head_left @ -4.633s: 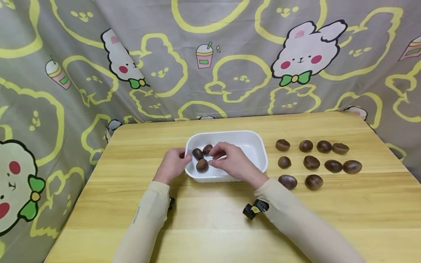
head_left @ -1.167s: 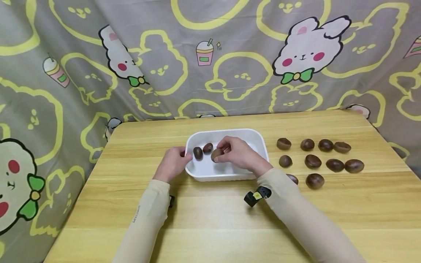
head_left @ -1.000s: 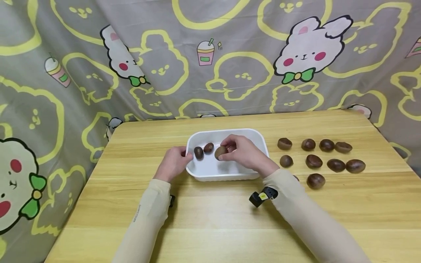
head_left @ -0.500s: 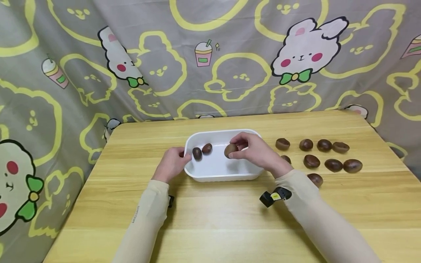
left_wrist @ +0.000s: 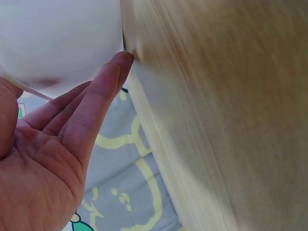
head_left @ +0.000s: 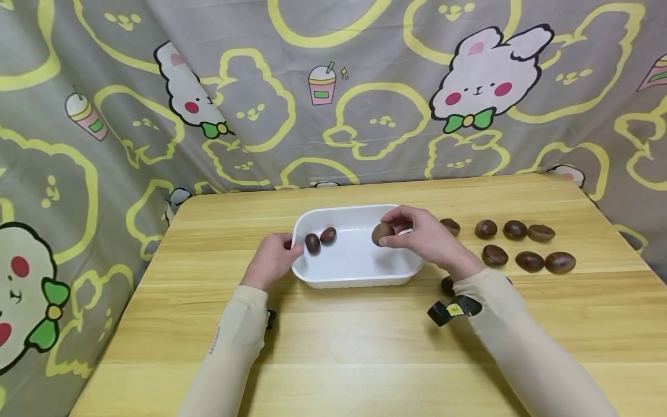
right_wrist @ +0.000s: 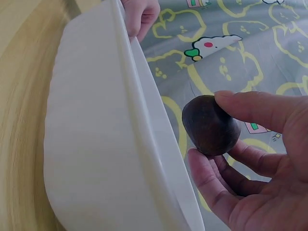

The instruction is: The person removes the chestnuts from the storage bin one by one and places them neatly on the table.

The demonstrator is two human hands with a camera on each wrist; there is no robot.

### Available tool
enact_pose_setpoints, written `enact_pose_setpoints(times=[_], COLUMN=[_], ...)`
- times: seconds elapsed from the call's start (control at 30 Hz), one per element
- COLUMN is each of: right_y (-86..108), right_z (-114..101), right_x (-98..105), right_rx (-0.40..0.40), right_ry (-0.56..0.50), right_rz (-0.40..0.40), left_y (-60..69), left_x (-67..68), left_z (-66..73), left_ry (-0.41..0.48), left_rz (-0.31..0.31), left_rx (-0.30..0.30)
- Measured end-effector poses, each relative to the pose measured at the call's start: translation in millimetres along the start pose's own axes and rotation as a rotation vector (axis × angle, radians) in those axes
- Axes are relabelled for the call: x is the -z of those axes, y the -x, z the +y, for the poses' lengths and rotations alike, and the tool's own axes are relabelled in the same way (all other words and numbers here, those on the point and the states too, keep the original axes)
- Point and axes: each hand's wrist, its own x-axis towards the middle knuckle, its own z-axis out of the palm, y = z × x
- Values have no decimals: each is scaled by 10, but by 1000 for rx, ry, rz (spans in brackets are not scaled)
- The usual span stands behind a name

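Observation:
Between thumb and fingertips, my right hand pinches a brown chestnut above the right part of a white plastic tray. The right wrist view shows that chestnut clear of the tray wall. My left hand holds the tray's left end, thumb over the rim. In the left wrist view its fingers lie along the outside of the tray. Two chestnuts, one darker and one redder, lie inside at the left end.
Right of the tray, several chestnuts lie in loose rows on the wooden table. My right forearm and hand partly cover some of them. A patterned grey curtain hangs behind the table's far edge.
My right hand has picked a chestnut out of the group of three in the tray, lifted it and carried it right. My left hand has stayed at the tray's left end.

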Motion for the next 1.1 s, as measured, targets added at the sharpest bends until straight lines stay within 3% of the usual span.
enact_pose_setpoints(times=[0.33, 1.1], right_y=[23, 312], right_z=[66, 182], right_x=[117, 458], right_rx=[0, -33], right_ry=[26, 74], right_rz=[14, 78], left_y=[7, 13], left_x=[2, 1], left_z=[9, 8], left_ry=[2, -5], left_rz=[-2, -2], left_rx=[-3, -9])
